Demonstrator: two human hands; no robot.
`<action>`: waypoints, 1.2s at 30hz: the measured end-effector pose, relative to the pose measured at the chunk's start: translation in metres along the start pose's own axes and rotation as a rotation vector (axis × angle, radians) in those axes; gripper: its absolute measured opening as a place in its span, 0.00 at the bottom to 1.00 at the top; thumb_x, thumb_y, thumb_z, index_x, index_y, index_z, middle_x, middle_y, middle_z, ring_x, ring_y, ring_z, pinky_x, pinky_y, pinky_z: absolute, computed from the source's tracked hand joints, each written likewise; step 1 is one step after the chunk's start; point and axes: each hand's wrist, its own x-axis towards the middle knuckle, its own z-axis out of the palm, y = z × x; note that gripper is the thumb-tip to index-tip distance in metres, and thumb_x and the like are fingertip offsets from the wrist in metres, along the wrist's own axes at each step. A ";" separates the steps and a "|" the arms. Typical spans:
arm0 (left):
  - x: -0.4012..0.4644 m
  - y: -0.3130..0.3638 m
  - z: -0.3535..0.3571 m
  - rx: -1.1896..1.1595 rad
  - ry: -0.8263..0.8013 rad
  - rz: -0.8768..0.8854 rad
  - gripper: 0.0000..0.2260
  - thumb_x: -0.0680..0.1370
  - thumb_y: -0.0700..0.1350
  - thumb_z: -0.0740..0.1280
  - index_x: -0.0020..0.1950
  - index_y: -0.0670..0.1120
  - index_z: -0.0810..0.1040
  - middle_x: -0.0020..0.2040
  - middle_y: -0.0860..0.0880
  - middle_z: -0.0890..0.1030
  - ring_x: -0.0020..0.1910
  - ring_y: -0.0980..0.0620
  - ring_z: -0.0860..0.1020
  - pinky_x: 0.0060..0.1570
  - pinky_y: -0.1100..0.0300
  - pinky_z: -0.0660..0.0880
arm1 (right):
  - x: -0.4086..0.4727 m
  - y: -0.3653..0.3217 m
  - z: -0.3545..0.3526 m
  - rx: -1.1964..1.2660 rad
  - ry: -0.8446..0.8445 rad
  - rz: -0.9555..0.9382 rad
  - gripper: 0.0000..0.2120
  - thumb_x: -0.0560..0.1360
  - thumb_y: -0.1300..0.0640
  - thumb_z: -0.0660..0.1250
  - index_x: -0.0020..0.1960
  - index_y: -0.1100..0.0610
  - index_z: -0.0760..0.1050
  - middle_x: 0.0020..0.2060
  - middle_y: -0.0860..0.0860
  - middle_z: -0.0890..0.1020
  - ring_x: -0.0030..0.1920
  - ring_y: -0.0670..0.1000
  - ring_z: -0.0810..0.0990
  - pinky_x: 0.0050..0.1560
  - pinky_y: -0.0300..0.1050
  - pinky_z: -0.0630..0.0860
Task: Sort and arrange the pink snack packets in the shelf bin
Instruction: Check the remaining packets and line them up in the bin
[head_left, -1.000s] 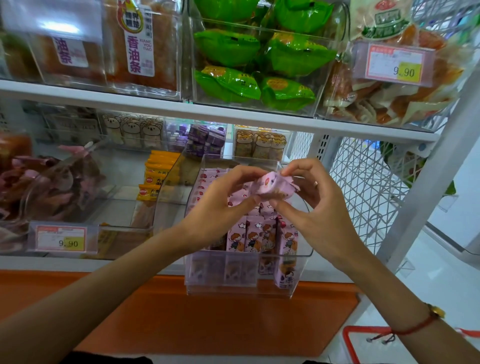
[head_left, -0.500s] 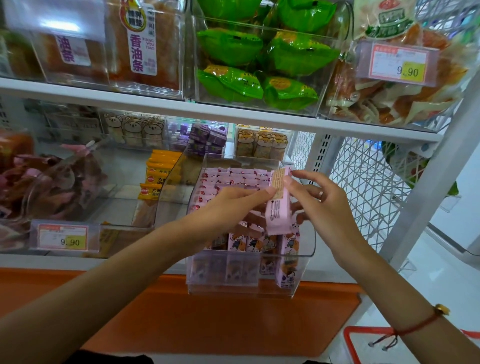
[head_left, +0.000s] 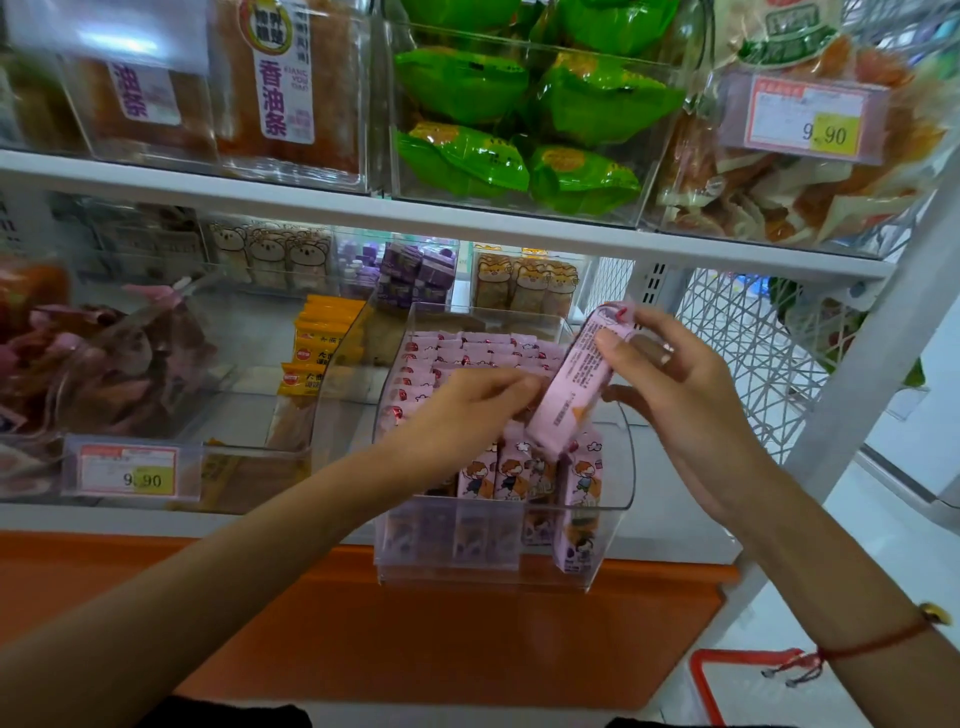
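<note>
A clear plastic bin (head_left: 613, 483) juts out from the lower shelf, filled with rows of pink snack packets (head_left: 467, 353); several stand upright at its front (head_left: 498, 467). My right hand (head_left: 680, 395) pinches one pink packet (head_left: 576, 379) by its upper end, holding it tilted over the bin's right side with its printed back toward me. My left hand (head_left: 467, 415) reaches into the bin with curled fingers next to the held packet's lower end; whether it grips anything is hidden.
The white upper shelf (head_left: 415, 213) overhangs the bin, carrying green packets (head_left: 467, 83) and other bins. Yellow packets (head_left: 317, 348) sit in the bin to the left. A white wire side panel (head_left: 753, 353) and post stand right. A red basket rim (head_left: 711, 680) lies below.
My right hand has lifted the pink packet's top up and to the right, tilting it from upright. My left hand has dropped lower into the bin.
</note>
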 end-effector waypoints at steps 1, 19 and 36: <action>0.000 -0.004 -0.001 0.186 0.078 0.074 0.11 0.81 0.46 0.59 0.62 0.53 0.76 0.51 0.60 0.82 0.47 0.59 0.80 0.44 0.61 0.79 | 0.001 -0.001 -0.004 -0.032 0.054 -0.016 0.17 0.68 0.49 0.71 0.56 0.49 0.75 0.44 0.47 0.85 0.45 0.43 0.83 0.40 0.34 0.77; -0.001 -0.026 -0.008 0.937 0.055 0.248 0.14 0.77 0.52 0.66 0.62 0.52 0.76 0.59 0.55 0.78 0.59 0.54 0.72 0.50 0.61 0.69 | -0.001 0.025 0.031 -1.416 -0.136 -0.442 0.19 0.71 0.39 0.66 0.50 0.55 0.74 0.47 0.49 0.77 0.46 0.50 0.75 0.39 0.41 0.70; 0.015 -0.024 0.014 0.850 0.011 0.285 0.34 0.67 0.66 0.71 0.69 0.54 0.71 0.66 0.56 0.73 0.65 0.56 0.68 0.61 0.60 0.64 | -0.020 0.034 -0.016 -0.914 -0.066 -0.042 0.23 0.75 0.57 0.68 0.68 0.50 0.66 0.51 0.45 0.76 0.39 0.36 0.77 0.33 0.23 0.68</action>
